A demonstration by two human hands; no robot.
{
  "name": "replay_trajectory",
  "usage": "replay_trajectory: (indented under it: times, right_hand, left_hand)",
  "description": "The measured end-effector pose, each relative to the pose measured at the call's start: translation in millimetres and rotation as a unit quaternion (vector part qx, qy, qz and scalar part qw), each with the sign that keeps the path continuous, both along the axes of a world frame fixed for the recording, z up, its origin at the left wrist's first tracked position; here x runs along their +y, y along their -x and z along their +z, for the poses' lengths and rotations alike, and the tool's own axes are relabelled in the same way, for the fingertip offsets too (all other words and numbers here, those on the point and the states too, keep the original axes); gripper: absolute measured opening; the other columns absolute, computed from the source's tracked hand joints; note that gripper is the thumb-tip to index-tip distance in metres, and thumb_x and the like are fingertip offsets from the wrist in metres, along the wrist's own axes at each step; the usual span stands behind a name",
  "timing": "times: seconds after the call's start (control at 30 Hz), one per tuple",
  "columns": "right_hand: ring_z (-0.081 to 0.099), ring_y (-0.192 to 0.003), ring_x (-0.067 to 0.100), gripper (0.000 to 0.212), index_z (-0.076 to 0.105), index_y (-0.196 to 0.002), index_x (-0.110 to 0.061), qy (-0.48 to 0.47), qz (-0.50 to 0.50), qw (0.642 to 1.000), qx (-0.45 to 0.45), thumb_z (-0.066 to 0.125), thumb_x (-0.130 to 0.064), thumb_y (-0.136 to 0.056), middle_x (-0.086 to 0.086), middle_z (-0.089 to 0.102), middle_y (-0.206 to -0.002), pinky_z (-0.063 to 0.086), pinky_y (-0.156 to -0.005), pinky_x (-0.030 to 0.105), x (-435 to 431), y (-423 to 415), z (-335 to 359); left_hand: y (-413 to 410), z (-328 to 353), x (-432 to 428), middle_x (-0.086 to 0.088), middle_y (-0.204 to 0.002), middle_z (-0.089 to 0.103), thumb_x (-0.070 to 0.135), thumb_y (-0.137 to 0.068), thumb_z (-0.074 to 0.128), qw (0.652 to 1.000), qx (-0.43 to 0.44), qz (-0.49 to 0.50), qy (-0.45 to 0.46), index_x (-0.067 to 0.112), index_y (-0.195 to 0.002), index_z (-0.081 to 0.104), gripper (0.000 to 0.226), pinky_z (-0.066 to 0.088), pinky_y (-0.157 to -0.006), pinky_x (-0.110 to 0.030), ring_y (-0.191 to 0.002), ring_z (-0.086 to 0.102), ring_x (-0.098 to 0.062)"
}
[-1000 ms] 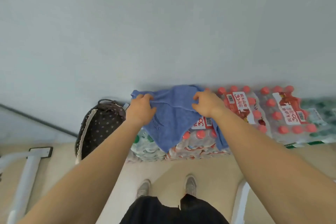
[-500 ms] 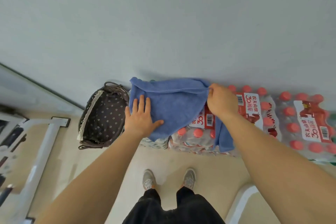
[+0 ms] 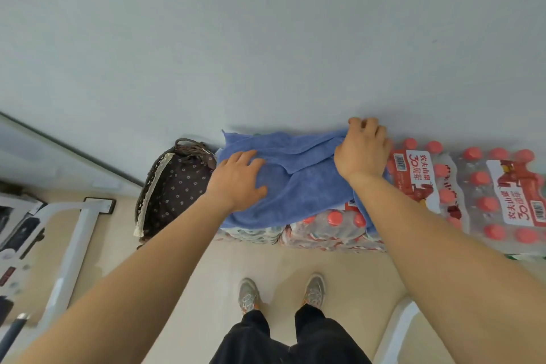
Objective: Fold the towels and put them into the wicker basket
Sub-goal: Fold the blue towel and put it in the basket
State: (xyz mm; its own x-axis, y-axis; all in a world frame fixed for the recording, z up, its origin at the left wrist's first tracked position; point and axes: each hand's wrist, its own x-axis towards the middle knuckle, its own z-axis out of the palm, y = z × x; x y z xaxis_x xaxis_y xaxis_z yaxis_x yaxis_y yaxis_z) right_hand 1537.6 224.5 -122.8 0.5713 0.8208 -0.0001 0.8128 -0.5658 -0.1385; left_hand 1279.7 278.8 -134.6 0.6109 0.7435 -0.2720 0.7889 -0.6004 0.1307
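Shrink-wrapped bottle packs (image 3: pixel 484 204), soft blue towel (image 3: pixel 304 186), left hand (image 3: pixel 236 183) flat, right hand (image 3: pixel 362 151) pinching edge

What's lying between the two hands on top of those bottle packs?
In the head view, only the blue towel lies between the left hand and the right hand, rumpled over the shrink-wrapped packs of red-capped bottles.

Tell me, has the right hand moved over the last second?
Yes. The right hand, gripping the edge of the blue towel, has gone back toward the wall, past the far red caps of the bottle pack.
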Motion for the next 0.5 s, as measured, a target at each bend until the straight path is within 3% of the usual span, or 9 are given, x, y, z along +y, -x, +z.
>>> replay_trajectory:
  times: [0.13, 0.2, 0.37, 0.5]
  right_hand:
    - [0.046, -0.108, 0.040, 0.057, 0.045, -0.126, -0.013, 0.044, -0.026, 0.999, 0.002, 0.071, -0.022, -0.076, 0.018, 0.044, -0.125, 0.046, -0.080, 0.048, -30, 6, -16]
    - [0.049, -0.107, 0.041, 0.062, 0.042, -0.125, -0.014, 0.058, -0.045, 0.997, 0.006, 0.074, -0.024, -0.074, 0.019, 0.043, -0.127, 0.049, -0.074, 0.048, -49, 0, -21]
    - [0.050, -0.110, 0.037, 0.078, 0.043, -0.126, -0.010, 0.113, -0.077, 0.990, 0.035, 0.073, -0.058, -0.073, 0.014, 0.047, -0.125, 0.048, -0.080, 0.047, -82, -20, -23]
    - [0.047, -0.115, 0.032, 0.049, 0.061, -0.116, -0.022, 0.139, -0.022, 0.987, 0.075, 0.066, -0.055, -0.080, 0.007, 0.050, -0.123, 0.048, -0.087, 0.044, -101, -32, -20]
  left_hand:
    - [-28, -22, -7, -0.008, -0.165, 0.004, 0.058, -0.093, 0.046, 1.000, 0.002, -0.004, 0.012, 0.026, -0.156, 0.016, 0.077, 0.023, -0.117, -0.051, -0.150, 0.008, -0.035]
    - [-48, -28, -15, -0.011, -0.164, 0.003, 0.057, -0.094, 0.045, 1.000, -0.028, -0.001, 0.003, 0.023, -0.157, 0.015, 0.078, 0.020, -0.119, -0.050, -0.150, 0.006, -0.034]
    - [-110, -26, -42, -0.009, -0.161, 0.021, 0.043, -0.090, 0.054, 0.992, -0.095, -0.088, -0.001, 0.022, -0.149, 0.037, 0.065, 0.027, -0.115, -0.049, -0.147, 0.021, -0.032]
    - [-151, -22, -58, -0.003, -0.143, 0.049, 0.032, -0.090, 0.057, 0.982, -0.145, -0.120, 0.005, 0.021, -0.134, 0.055, 0.046, 0.041, -0.098, -0.040, -0.128, 0.046, -0.028]
